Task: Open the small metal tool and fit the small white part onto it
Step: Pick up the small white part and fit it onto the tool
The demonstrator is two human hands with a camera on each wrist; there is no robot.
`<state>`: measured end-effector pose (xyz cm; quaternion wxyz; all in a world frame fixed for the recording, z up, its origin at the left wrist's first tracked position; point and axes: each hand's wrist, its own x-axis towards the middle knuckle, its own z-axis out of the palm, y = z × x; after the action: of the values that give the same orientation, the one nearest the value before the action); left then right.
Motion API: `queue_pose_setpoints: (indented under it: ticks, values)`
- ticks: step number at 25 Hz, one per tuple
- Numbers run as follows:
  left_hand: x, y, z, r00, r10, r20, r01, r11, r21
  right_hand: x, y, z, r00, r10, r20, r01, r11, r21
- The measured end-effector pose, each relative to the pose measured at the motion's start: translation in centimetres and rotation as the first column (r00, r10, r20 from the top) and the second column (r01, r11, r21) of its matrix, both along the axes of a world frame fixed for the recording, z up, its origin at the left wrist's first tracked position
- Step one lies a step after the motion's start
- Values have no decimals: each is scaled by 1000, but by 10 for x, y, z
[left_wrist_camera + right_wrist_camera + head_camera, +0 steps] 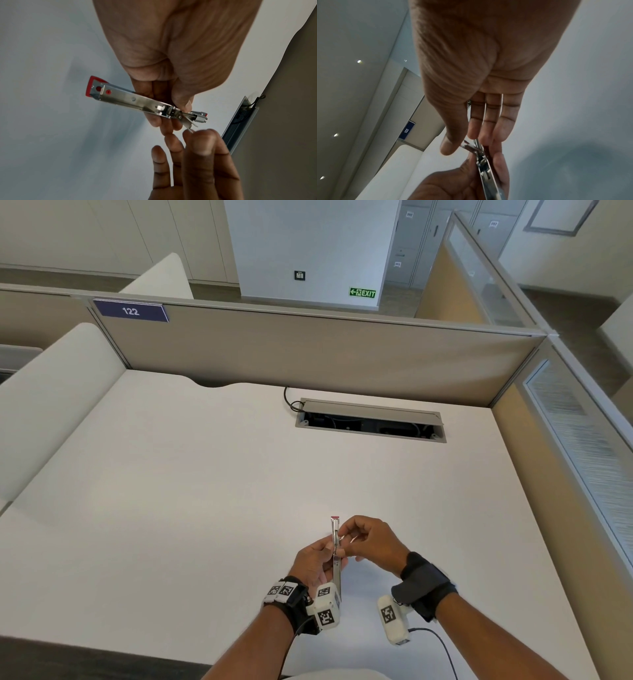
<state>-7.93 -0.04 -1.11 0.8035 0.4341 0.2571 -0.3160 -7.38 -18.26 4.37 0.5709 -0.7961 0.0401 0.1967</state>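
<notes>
The small metal tool (pixel 336 575) is a slim silver bar with red plastic at both ends, held upright above the white desk (pixel 171 474). My left hand (pixel 313 558) grips its middle, thumb on one side and fingers behind. In the left wrist view the tool (pixel 130 99) has a thin metal flap (pixel 187 123) hinged out at its far end. My right hand (pixel 370 541) pinches that flap with thumb (pixel 448 146) and fingertips (pixel 188 134). A pale sliver shows at the pinch. I cannot make out the small white part as a separate piece.
An open cable box (pixel 370 422) is sunk into the desk at the back, with a black cable beside it. Beige partitions (pixel 308 350) close the desk at the back and right; a sign reads 122 (pixel 131 311). A wrist-camera cable (pixel 442 642) trails near the front edge.
</notes>
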Motion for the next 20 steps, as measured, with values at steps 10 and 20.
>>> queue_pose_setpoints:
  ticks: [10,20]
  values:
    - [1,-5,-8,1000,27,15,-27,999,-42,6,5,-12,986,-91,138,105,990,-97]
    - [6,-6,-8,997,75,-24,-76,996,-54,8,21,-11,963,-10,269,104,936,-336]
